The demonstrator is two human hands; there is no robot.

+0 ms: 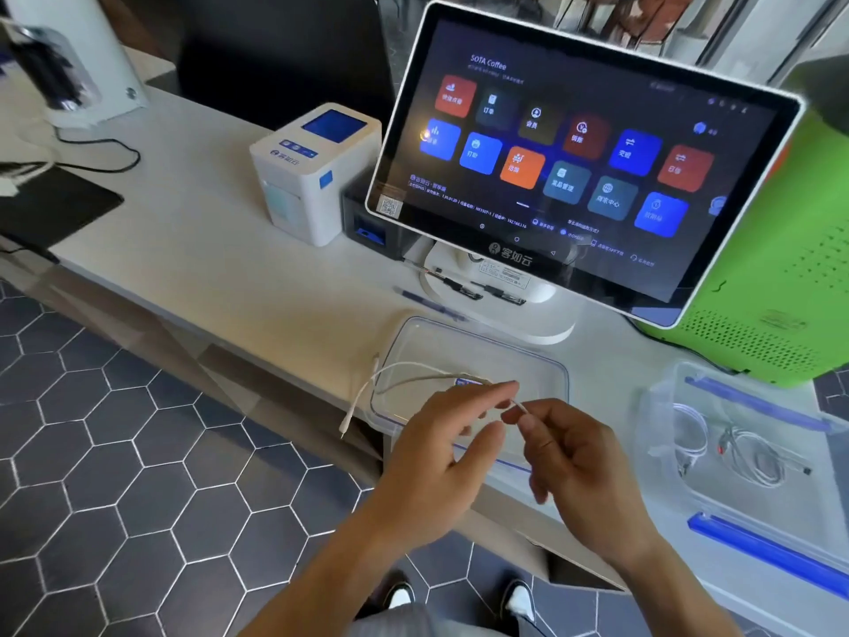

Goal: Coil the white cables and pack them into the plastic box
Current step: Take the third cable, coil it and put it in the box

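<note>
Both hands, the left hand (pixel 441 448) and the right hand (pixel 569 457), are pinching one white cable (pixel 413 377) above the clear lid (pixel 542 360) lying on the desk (pixel 206 250). Beside it, the plastic box (pixel 753 512) is holding coiled cables (pixel 753 457).

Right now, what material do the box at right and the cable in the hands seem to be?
The plastic box looks like clear, glossy plastic: the coiled cables inside show through its wall. The white cable seems rubbery-coated and matte, since it bends in soft loops.
</note>
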